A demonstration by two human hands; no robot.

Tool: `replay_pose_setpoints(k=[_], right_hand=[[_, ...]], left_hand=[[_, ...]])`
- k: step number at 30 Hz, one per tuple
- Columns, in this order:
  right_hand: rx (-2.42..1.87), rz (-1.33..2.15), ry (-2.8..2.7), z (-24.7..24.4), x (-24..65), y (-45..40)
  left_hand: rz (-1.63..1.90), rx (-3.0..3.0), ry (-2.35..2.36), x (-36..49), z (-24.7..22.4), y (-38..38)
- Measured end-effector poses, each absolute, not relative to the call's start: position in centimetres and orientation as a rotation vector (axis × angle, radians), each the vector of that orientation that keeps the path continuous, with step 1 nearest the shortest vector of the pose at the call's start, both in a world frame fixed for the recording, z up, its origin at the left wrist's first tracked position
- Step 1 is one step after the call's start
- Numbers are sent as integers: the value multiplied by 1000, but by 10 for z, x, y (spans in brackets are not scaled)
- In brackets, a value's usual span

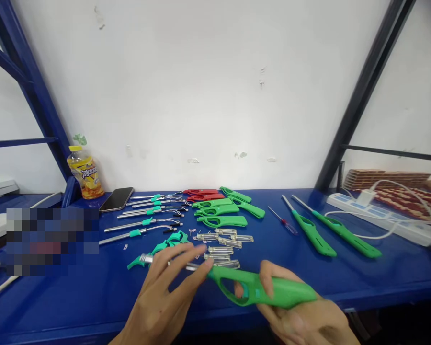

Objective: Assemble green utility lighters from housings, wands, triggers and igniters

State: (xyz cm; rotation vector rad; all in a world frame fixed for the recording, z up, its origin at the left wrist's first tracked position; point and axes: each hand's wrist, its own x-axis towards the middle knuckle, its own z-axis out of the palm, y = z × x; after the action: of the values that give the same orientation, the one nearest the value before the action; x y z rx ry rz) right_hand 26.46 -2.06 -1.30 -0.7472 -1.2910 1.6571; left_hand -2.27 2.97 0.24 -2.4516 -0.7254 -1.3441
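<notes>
My right hand (301,311) is wrapped round the green handle of a long-necked gas lighter (290,291), a finger through its loop at the teal trigger. The lighter's metal tube points left. My left hand (172,287) is over that tube, fingers stretched and apart, fingertips beside the neck; whether they press on it is unclear. Behind the hands lie teal plastic triggers (161,247) and several clear fuel tanks (221,250). Metal tubes with teal parts and wires (131,235) lie to the left. Green handle shells (222,221) and red handle shells (203,197) lie farther back.
A screwdriver (283,221) and two green lighters (314,235) lie on the right of the blue table (75,292). Beyond them is a white power strip (384,218) with cables. At the back left are a phone (117,199) and a drink bottle (86,173). Another person's hand shows at the right edge.
</notes>
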Motion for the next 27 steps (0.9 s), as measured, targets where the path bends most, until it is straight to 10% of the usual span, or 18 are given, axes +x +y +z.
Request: replay_pose_setpoints(k=[9,27], right_hand=[[-1087,437,-1764,-2,276,-11],[-1102,419,-1817,-9,274,-7]], left_hand=[[-1243,-2330,-913,-21,-4,31],[-1068,-2590,-984,-20,-5,37]])
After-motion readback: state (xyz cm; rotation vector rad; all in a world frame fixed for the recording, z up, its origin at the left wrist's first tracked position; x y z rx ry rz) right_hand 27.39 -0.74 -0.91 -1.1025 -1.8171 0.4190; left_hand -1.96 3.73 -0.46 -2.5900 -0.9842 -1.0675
